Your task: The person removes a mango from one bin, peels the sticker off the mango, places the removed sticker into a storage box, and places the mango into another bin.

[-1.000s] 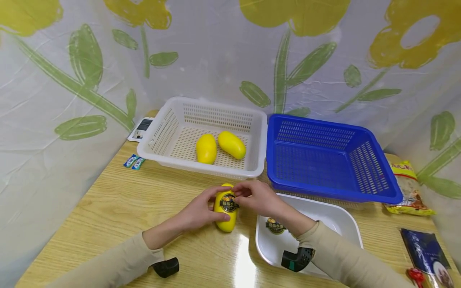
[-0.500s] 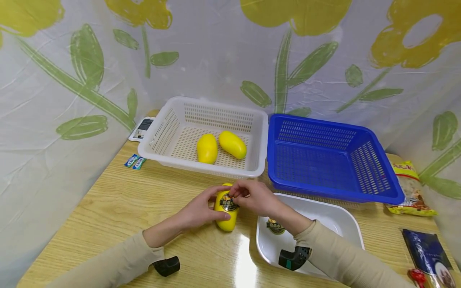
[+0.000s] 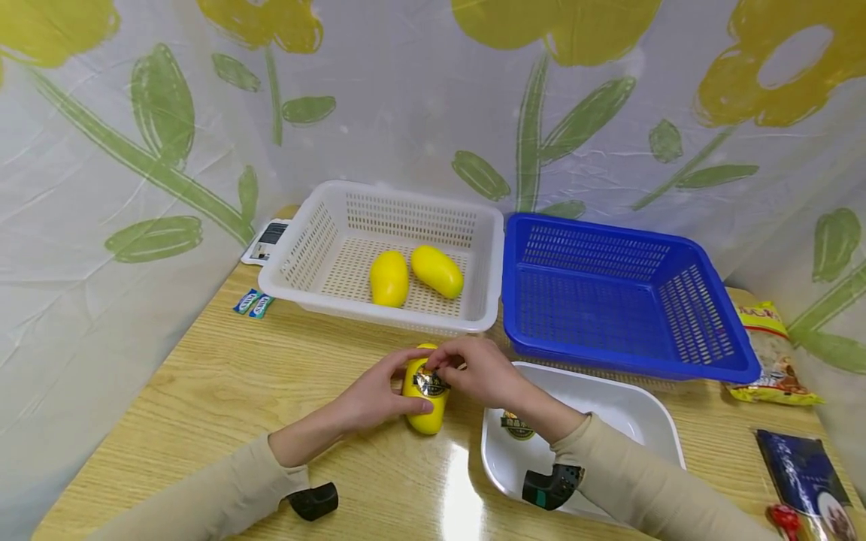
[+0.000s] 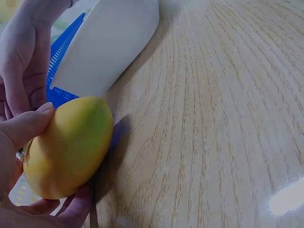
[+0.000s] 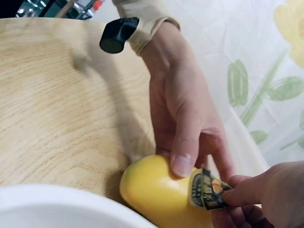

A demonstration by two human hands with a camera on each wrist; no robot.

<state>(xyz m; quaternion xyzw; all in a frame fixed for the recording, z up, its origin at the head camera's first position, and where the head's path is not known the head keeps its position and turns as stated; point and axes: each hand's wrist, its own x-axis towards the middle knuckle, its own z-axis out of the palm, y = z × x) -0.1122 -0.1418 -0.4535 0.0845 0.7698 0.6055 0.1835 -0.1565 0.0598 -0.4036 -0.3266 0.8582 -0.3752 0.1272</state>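
A yellow mango (image 3: 425,422) lies on the table in front of the baskets. My left hand (image 3: 375,396) grips it from the left, thumb on the near side and fingers round the far side. A black-and-gold label sticker (image 5: 209,191) is on the mango's upper face. My right hand (image 3: 482,373) pinches the sticker's edge between thumb and fingertip. In the right wrist view the sticker is bent up and partly lifted, with part still against the skin. The left wrist view shows the mango's plain, greenish-yellow side (image 4: 78,142); the sticker is hidden there.
A white basket (image 3: 379,319) holding two mangoes (image 3: 413,274) stands behind. Right of it is a blue basket (image 3: 588,300). A white tray (image 3: 656,443) under my right forearm holds another label sticker (image 3: 518,428). Small packets (image 3: 253,303), a yellow bag (image 3: 774,361) and a dark packet (image 3: 801,466) lie around.
My right hand has shifted slightly left across the mango, and the sticker's upper right part has bent up, covering some of its lettering. My left hand and the mango have stayed nearly still.
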